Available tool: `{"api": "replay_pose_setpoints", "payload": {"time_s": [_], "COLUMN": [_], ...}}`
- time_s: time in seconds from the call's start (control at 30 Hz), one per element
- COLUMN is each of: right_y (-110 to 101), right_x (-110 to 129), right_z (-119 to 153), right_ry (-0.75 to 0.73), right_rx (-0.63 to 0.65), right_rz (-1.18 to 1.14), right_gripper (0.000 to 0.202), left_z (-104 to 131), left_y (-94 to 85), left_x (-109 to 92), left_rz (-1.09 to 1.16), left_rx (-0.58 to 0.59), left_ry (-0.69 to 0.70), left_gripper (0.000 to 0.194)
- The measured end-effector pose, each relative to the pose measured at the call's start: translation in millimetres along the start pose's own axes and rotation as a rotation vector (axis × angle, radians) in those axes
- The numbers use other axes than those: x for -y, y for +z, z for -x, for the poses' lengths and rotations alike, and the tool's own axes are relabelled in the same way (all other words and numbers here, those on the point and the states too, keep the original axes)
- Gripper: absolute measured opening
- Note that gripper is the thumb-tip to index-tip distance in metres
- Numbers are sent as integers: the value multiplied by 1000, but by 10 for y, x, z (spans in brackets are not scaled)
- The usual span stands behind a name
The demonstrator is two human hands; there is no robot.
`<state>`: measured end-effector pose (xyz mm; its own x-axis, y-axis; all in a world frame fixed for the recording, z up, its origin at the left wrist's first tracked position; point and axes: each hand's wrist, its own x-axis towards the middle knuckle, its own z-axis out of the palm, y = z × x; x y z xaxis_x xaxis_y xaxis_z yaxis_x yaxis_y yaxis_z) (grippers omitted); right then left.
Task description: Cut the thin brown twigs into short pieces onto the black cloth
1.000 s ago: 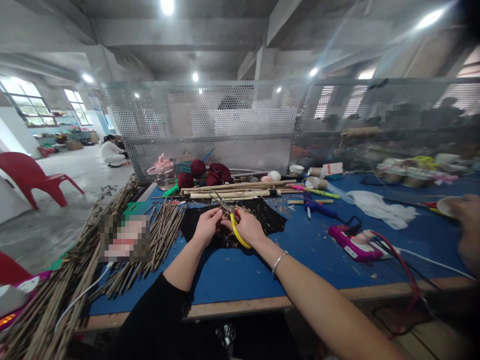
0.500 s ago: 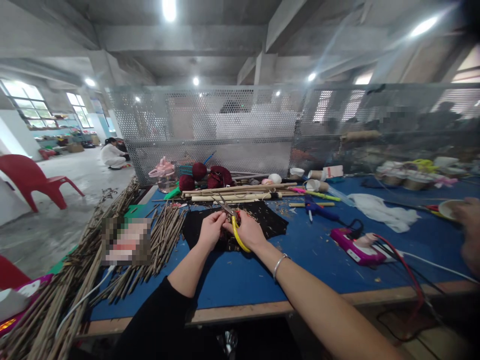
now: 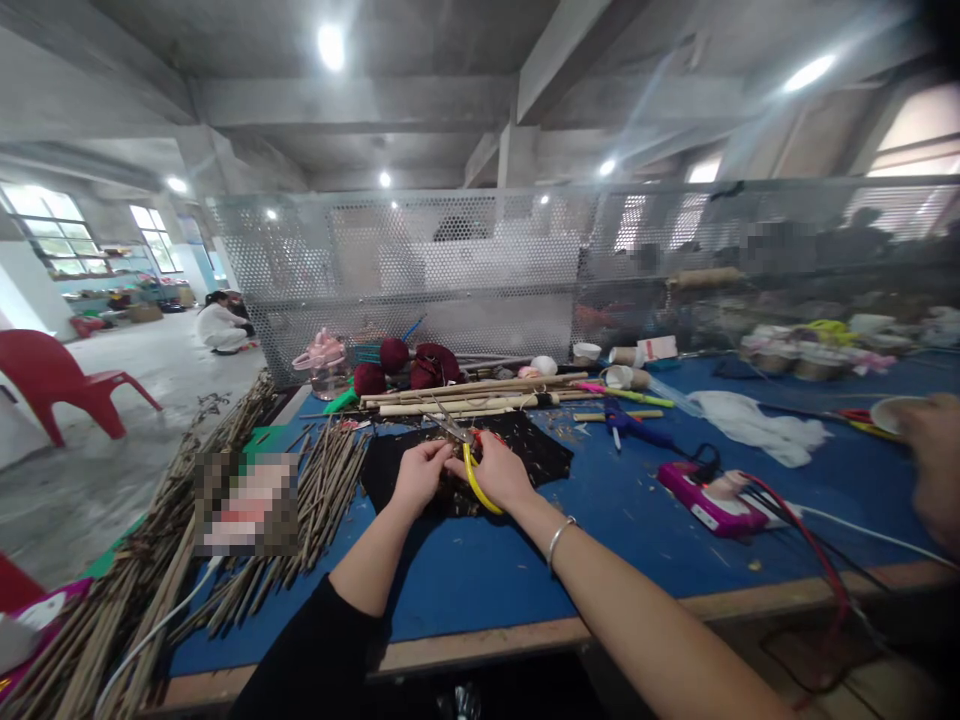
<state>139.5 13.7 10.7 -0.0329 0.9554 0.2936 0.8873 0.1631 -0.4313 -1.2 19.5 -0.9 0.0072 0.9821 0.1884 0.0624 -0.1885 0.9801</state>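
Note:
My right hand (image 3: 501, 472) is closed round a pair of scissors (image 3: 472, 475) with yellow handles, its metal blades pointing away and to the left. Close beside it, my left hand (image 3: 420, 474) has its thumb and fingers pinched together near the blades. Whatever sits between those fingertips is too small and hidden to name. Under both hands lies a black cloth (image 3: 544, 446) strewn with small brown scraps. Cut sticks (image 3: 334, 475) lie in a pile just left of the cloth.
Long dry stems (image 3: 161, 540) line the left edge. Behind the cloth lie pale rods (image 3: 450, 408) and dark red yarn balls (image 3: 394, 355). At right are a blue glue gun (image 3: 637, 424), a purple power strip (image 3: 709, 500) with cables, and another person's hand (image 3: 937, 465).
The view has tipped slightly, so the background sits lower in the picture. Both hands stay together over the cloth, the right one still round the scissors.

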Motion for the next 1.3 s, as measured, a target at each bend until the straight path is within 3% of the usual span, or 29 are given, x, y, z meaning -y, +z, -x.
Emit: {"api": "replay_pose_setpoints", "payload": {"time_s": [0.13,0.47,0.87,1.13,1.3], "right_y": [27,30,-2,34,7], "right_x": [-23,-59,-75,-75,-91], "right_z": [-13,-40,-38,-30,-32], "right_ry": [-18,35,-16,-77,-125], "right_rx": [-8,69,61,53,46], "right_rz": [-18,17,5,10,0], "right_gripper": [53,51,52,51,53], "left_z": [1,4,-9,-21,-9], "left_y": [19,-28,-28,-4,-4], "left_x": [22,-23,-38,10,11], "left_rz": [88,38,184,306,314], "left_rx": [50,-16,-91,43,63], "left_ry": [-77,-35,-136,-183,-154], "left_gripper": [38,33,37,35,35]}}
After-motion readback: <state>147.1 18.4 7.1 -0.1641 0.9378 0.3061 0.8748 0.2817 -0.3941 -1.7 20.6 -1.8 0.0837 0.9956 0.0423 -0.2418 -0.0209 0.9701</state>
